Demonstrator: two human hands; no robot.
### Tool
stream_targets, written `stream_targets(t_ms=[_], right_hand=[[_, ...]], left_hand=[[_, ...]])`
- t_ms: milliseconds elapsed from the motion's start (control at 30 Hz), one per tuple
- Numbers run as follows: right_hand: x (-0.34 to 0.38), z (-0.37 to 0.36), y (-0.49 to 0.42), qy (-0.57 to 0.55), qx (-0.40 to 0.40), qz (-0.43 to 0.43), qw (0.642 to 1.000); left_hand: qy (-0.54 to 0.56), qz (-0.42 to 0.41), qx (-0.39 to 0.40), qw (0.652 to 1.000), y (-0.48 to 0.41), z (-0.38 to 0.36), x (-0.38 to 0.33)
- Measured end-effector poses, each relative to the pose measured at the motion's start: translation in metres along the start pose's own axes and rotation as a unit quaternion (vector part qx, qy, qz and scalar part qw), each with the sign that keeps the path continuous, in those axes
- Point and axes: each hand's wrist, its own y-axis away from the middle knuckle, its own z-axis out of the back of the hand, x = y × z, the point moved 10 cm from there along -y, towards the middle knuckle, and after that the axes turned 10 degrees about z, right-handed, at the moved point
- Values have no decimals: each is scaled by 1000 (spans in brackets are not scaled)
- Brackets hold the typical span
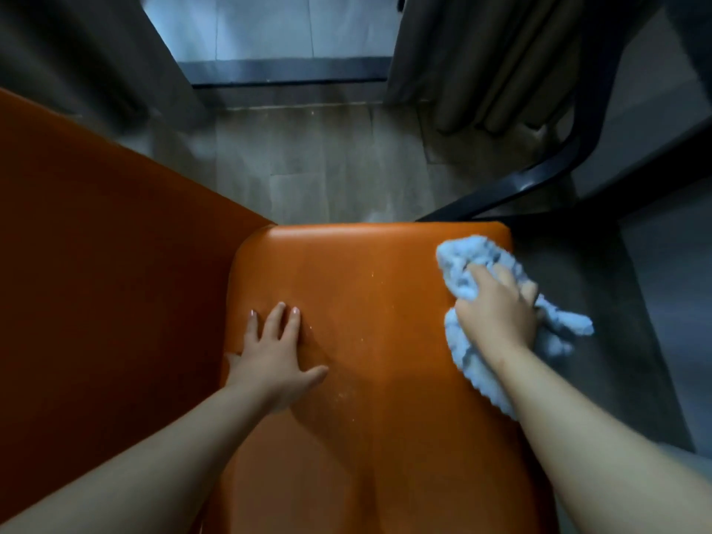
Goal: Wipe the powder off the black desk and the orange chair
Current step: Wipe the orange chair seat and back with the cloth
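The orange chair seat (366,302) fills the middle of the head view, with its orange backrest (96,244) rising at the left. Faint white powder specks (343,395) show on the seat near its centre. My left hand (273,360) rests flat on the seat's left part, fingers spread. My right hand (497,306) grips a crumpled light blue cloth (466,264) and presses it on the seat's right edge. Part of the cloth hangs over that edge. The black desk is not clearly in view.
A black curved frame (539,179) stands at the upper right beside the seat. Grey tiled floor (327,167) lies beyond the chair. Curtains (481,59) hang at the back on both sides of a pale glass door (269,25).
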Motion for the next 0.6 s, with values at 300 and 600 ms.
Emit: stream_targets(t_ms=[300, 600], right_hand=[[213, 18, -41, 12, -19, 289, 957], [124, -14, -71, 95, 71, 218, 969]], left_hand=[[-82, -31, 29, 996, 0, 8, -4], [-37, -43, 64, 996, 1, 13, -6]])
